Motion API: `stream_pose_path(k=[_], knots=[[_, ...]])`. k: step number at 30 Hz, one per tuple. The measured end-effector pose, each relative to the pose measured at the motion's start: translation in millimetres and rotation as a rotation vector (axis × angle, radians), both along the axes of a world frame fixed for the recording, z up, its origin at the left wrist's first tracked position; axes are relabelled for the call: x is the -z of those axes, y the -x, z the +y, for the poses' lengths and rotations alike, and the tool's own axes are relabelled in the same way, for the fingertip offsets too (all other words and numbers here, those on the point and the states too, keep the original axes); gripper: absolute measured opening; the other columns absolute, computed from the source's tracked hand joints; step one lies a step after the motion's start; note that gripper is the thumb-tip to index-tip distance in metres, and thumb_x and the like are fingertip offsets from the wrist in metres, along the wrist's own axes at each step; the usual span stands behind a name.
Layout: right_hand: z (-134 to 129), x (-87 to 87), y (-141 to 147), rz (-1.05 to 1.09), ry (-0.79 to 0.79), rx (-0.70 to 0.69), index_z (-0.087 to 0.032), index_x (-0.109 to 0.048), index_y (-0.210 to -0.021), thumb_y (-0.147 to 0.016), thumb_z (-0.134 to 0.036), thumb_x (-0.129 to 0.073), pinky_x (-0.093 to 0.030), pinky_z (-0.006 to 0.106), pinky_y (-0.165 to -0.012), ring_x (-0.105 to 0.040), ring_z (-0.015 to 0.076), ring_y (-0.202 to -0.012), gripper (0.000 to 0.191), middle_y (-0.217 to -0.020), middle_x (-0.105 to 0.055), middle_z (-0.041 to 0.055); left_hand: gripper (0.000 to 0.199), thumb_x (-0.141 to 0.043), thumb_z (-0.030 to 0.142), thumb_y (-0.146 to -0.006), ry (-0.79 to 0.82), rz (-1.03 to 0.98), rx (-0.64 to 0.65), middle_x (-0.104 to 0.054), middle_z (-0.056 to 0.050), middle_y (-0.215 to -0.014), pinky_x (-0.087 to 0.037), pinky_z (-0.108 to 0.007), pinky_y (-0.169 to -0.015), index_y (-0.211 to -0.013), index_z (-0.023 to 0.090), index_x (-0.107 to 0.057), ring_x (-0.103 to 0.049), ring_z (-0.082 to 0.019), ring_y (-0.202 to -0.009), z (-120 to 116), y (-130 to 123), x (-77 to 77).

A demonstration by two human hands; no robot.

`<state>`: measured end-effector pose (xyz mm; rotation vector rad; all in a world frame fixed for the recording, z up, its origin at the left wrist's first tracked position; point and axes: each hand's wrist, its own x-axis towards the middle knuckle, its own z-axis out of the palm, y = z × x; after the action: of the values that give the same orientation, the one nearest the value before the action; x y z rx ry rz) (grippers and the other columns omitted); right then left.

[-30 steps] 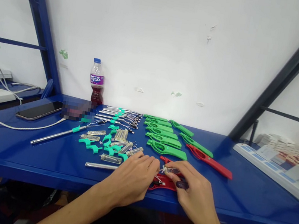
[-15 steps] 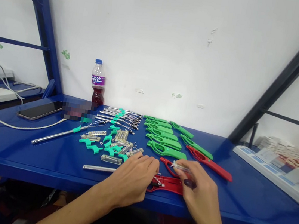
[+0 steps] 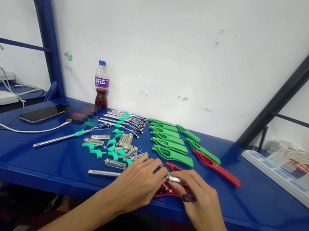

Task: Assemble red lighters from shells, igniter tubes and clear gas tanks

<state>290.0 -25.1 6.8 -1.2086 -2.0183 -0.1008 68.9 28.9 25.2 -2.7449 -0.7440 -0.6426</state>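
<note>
My left hand is closed over the left end of a red lighter casing near the table's front edge, its fingertips largely hidden. A silver metal tube sticks out to the left from beneath it. My right hand pinches a small clear fuel tank over the casing, its white-tipped end close to the left fingers. A dark purple, rounded handle is also tucked in the right hand. White and black wires show in the casing. Teal triggers and more clear tanks lie beyond the left hand.
Green lighter casings and a red one lie behind my right hand. Assembled metal tubes are lined up at the back. A drink bottle, a phone and a cable stand left; a power strip lies right.
My right hand has brought the clear fuel tank left and down, towards the left fingertips over the red casing. My left hand has barely moved.
</note>
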Motion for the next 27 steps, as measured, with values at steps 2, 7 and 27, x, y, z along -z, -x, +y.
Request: stream_pose_path(k=[2, 7, 27], knots=[[0.1, 0.7, -0.2, -0.004, 0.0, -0.005, -0.03, -0.069, -0.121, -0.108, -0.027, -0.06, -0.058, 0.027, -0.086, -0.077, 0.0167, -0.099, 0.016, -0.114, -0.076, 0.0034, 0.018, -0.042, 0.015, -0.109, -0.008, 0.007, 0.004, -0.067, -0.006, -0.106, -0.05, -0.044, -0.095, -0.11, 0.019, -0.059, -0.066, -0.025, -0.097, -0.1, 0.9, 0.5], [-0.6, 2.2, -1.1, -0.02, 0.011, -0.024, -0.03, -0.068, -0.123, -0.109, -0.028, -0.06, -0.058, 0.028, -0.085, -0.077, 0.0176, -0.099, 0.017, -0.114, -0.076, 0.0047, 0.019, -0.044, 0.007, -0.102, -0.018, 0.013, 0.02, -0.065, -0.007, -0.108, -0.05, -0.042, -0.097, -0.109, 0.018, -0.059, -0.064, -0.023, -0.094, -0.8, 3.0, -0.6], [-3.0, 0.9, -2.2, -0.022, 0.073, -0.071, -0.032, -0.066, -0.121, -0.109, -0.026, -0.058, -0.056, 0.027, -0.083, -0.075, 0.0158, -0.095, 0.015, -0.114, -0.076, 0.0004, 0.029, -0.046, -0.003, -0.089, -0.032, -0.008, 0.108, -0.069, -0.005, -0.104, -0.048, -0.037, -0.093, -0.104, 0.018, -0.06, -0.063, -0.021, -0.09, 1.7, 5.5, -0.9]])
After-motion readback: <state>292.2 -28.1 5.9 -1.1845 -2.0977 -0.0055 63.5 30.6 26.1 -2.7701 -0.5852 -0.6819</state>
